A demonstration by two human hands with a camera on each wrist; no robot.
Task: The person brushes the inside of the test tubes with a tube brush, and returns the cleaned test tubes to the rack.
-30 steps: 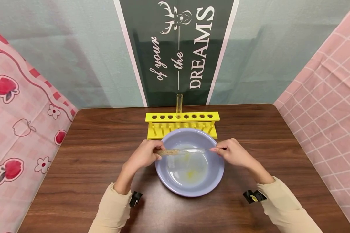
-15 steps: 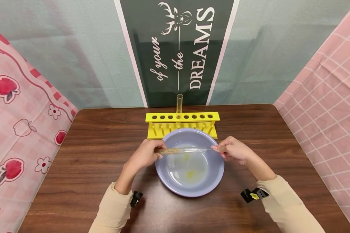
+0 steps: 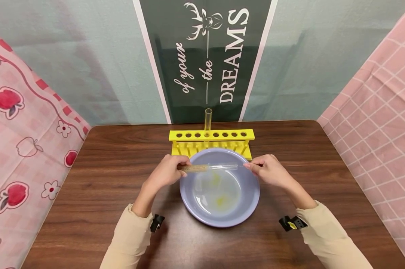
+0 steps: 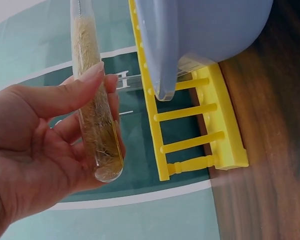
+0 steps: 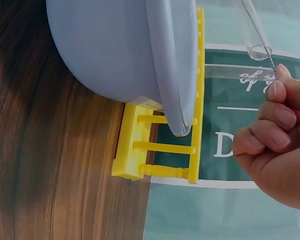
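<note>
My left hand (image 3: 166, 171) grips the rounded end of a clear glass test tube (image 3: 224, 167), held nearly level above a lavender basin (image 3: 219, 223). Inside the tube sit the tan bristles of a test tube brush (image 4: 86, 45), filling the half nearer my left hand. The brush's thin twisted wire (image 5: 271, 61) comes out of the tube's open mouth on the right. Thumb and forefinger of my right hand (image 3: 272, 170) pinch that wire just beyond the mouth. Shallow cloudy liquid with yellowish patches covers the basin's bottom.
Behind the basin stands a yellow test tube rack (image 3: 211, 135), partly hidden by the rim. One upright test tube (image 3: 207, 120) is in it. A brown wooden table (image 3: 121, 149) lies underneath, with a printed cloth backdrop (image 3: 273, 67) behind.
Both hands have shifted slightly away from me, carrying the tube and brush along. My right hand turned a little at the wire midway and has turned back. Basin and rack stay put.
</note>
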